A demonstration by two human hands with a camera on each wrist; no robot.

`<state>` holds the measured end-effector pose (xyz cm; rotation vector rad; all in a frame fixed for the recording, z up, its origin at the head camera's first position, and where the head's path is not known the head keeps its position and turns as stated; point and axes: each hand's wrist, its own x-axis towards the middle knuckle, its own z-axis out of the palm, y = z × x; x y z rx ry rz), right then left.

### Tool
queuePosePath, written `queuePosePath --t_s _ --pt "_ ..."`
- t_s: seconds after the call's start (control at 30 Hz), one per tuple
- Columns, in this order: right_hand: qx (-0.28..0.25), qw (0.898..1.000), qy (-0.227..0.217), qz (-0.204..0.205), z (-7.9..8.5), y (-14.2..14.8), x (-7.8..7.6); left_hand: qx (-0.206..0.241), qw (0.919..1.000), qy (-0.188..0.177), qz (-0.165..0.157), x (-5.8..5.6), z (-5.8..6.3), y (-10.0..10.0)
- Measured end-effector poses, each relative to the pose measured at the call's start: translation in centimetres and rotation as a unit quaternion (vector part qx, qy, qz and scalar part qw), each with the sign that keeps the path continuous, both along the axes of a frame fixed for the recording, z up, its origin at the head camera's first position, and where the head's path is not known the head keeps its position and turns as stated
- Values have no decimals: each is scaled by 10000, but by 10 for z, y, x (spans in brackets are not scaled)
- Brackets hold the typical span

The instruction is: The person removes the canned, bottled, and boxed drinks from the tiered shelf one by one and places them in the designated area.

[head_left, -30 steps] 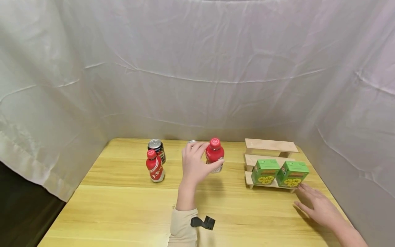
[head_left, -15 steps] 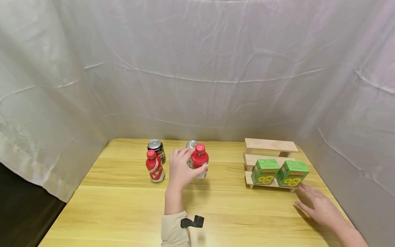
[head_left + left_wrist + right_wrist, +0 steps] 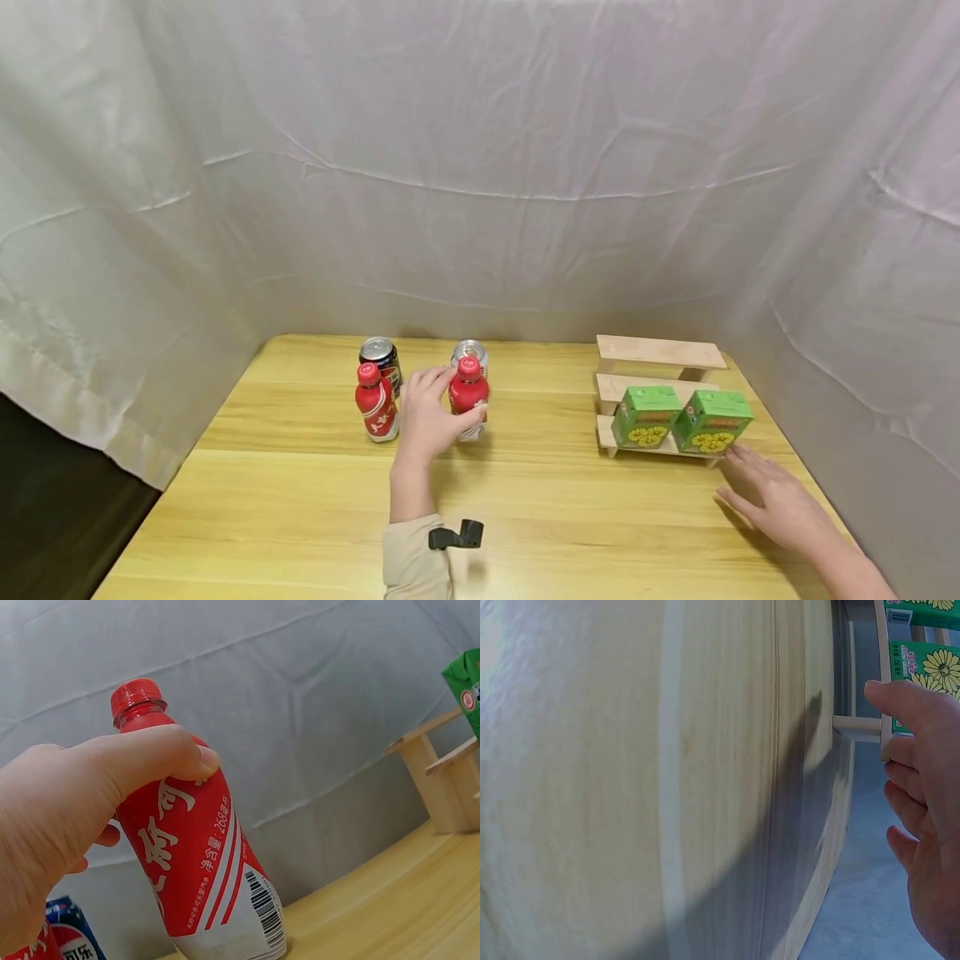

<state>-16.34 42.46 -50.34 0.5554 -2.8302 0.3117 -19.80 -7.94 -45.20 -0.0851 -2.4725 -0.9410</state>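
My left hand (image 3: 427, 421) grips a red cola bottle (image 3: 195, 855) with a red cap, thumb across its front in the left wrist view. The bottle is about upright, low over the table or on it; I cannot tell which. Just behind it stands a silver-topped can (image 3: 470, 350), partly hidden. A second red cola bottle (image 3: 377, 404) stands to the left, before a dark cola can (image 3: 381, 357). At the right, my right hand (image 3: 776, 500) is loosely extended by the front corner of a small wooden step shelf (image 3: 660, 352), beside a green drink carton (image 3: 712, 423).
Another green carton (image 3: 645, 418) sits on the shelf's lowest step, left of the first. The shelf stands at the right of the wooden table (image 3: 300, 517). Pale cloth (image 3: 480, 167) hangs behind and along both sides.
My left hand has moved left and slightly toward me with the red cola bottle, bringing it in front of the silver-topped can. My right hand has stayed in place.
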Motion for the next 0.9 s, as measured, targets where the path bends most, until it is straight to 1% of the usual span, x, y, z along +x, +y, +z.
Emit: queuePosePath --t_s 0.1,0.23,0.37,0.43,0.6,0.9 --pt "-18 10000 40 15 0 1 0 2 9999 -155 58 -1 -4 -3" --pt "-22 9999 95 45 0 1 -1 5 9998 -176 61 -2 -11 -7" --pt "-4 9999 88 55 -1 1 0 58 9995 -304 71 -5 -18 -10" --pt "3 10000 68 47 -1 1 0 46 9990 -432 101 -6 -21 -11" --pt "8 10000 6 5 -1 1 0 -11 9982 -593 96 -9 -26 -11" --pt "-23 10000 34 44 -1 1 0 -112 9986 -508 105 -11 -31 -10"
